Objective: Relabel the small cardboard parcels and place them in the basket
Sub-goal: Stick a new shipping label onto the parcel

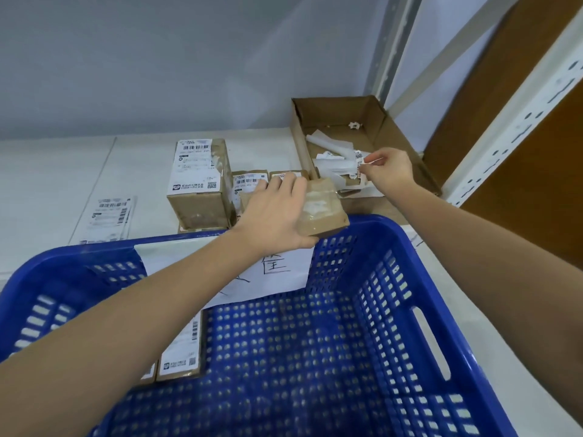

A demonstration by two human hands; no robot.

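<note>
My left hand (277,216) grips a small cardboard parcel (325,209) with clear tape on top, held just above the far rim of the blue basket (410,310). Over the open cardboard tray (372,121), my right hand (389,171) pinches a torn-off label strip (362,165). Two labelled parcels (183,351) lie inside the basket at the left, partly hidden by my left forearm. On the white table, a tall labelled parcel (198,178) stands beside smaller labelled ones (249,181).
A stack of fresh label sheets (107,219) lies on the table at the left. The tray holds several crumpled label scraps (331,152). A paper sign (268,272) hangs on the basket's far wall. A white metal shelf upright (520,121) and brown boards stand at the right.
</note>
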